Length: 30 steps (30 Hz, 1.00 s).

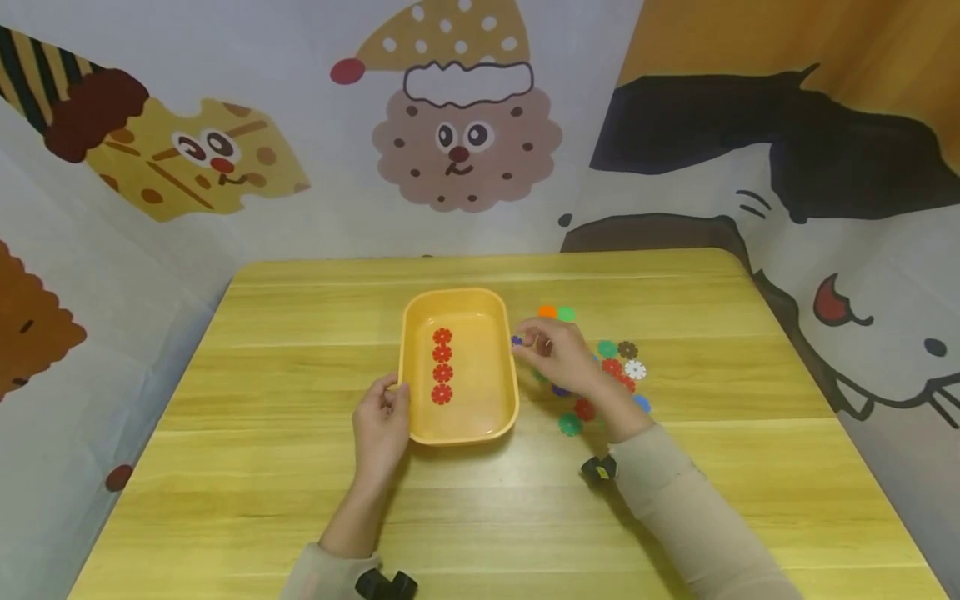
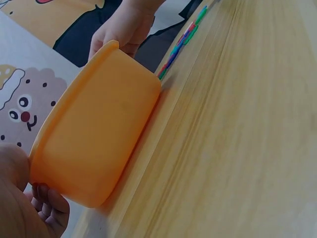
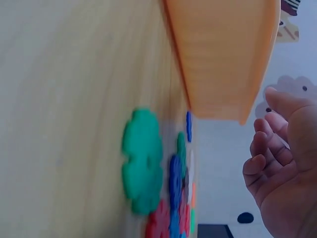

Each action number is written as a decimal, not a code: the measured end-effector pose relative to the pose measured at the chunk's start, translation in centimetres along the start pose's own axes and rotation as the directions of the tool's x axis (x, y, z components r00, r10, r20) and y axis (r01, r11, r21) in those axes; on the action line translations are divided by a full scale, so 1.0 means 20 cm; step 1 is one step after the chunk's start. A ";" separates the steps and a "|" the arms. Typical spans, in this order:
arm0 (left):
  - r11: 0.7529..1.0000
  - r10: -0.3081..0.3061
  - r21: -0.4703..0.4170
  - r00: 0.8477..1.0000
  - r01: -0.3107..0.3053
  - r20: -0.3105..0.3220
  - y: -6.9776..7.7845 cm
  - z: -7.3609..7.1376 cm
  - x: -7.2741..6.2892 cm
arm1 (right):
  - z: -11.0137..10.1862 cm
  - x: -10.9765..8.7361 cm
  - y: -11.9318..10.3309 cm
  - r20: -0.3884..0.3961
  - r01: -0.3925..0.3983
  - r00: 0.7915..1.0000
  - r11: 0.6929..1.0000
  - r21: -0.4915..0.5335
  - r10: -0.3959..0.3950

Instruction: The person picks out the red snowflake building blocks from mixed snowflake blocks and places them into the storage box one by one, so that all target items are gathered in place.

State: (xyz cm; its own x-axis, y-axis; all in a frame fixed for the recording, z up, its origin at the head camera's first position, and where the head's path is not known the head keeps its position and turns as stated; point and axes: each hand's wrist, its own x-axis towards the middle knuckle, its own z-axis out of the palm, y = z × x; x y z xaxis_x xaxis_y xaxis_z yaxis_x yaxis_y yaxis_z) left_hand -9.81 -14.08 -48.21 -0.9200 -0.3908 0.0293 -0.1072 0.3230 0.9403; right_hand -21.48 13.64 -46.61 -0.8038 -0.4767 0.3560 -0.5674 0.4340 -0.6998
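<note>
A yellow-orange plastic tray (image 1: pixel 459 435) sits on the table, with a column of red notched discs (image 1: pixel 442 372) inside, left of its middle. My left hand (image 1: pixel 381 427) grips the tray's left side near the front corner; its thumb is at the rim and the fingers lie against the outer wall. My right hand (image 1: pixel 558 354) hovers by the tray's right rim, fingers loosely bent, and no disc shows in it in the right wrist view. A dark blue disc (image 3: pixel 188 126) lies on the table beside the tray, close to those fingertips in the head view.
Loose discs of several colours lie right of the tray, partly under my right hand, among them a green disc (image 1: pixel 570 425), a white disc (image 1: pixel 635 369) and a brown disc (image 1: pixel 627 350). A cartoon-print cloth (image 1: pixel 300 225) hangs behind the wooden table (image 1: pixel 262 467).
</note>
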 end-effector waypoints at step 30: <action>1.000 -0.015 -0.019 1.000 0.016 0.015 0.00 0.00 0.00 | -0.19 -0.08 0.20 0.032 -0.182 0.981 0.969 -0.165 0.190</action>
State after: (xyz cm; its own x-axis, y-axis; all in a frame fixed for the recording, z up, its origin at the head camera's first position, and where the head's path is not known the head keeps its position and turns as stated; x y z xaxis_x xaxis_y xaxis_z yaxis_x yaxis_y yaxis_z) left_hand -9.84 -14.19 -48.25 -0.9237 -0.3830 0.0098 -0.1147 0.3008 0.9468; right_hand -23.14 19.13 -47.67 -0.8907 -0.4100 0.1963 -0.4330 0.6339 -0.6409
